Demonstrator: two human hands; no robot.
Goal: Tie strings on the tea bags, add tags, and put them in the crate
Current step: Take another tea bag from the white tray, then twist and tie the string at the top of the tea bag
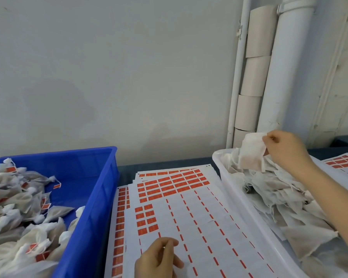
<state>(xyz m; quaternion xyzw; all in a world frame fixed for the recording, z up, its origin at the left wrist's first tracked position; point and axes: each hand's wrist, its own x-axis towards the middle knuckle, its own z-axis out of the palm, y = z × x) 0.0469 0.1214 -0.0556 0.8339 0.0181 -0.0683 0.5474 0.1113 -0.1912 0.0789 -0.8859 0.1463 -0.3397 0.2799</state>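
While right hand (pixel 285 151) pinches bag (pixel 250 157), sheets (pixel 199 217) adjoin crate (pixel 90 209).

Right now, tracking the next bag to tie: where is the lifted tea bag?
Head view, far right: the right hand pinches the tea bag above the far end of the white tray, below the wall pipes.

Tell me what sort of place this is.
Probably a small hand-packing workstation for tea bags: a blue crate of tied, tagged bags, sheets of red tag stickers, and a white tray heaped with untied bags, one pinched by the right hand.
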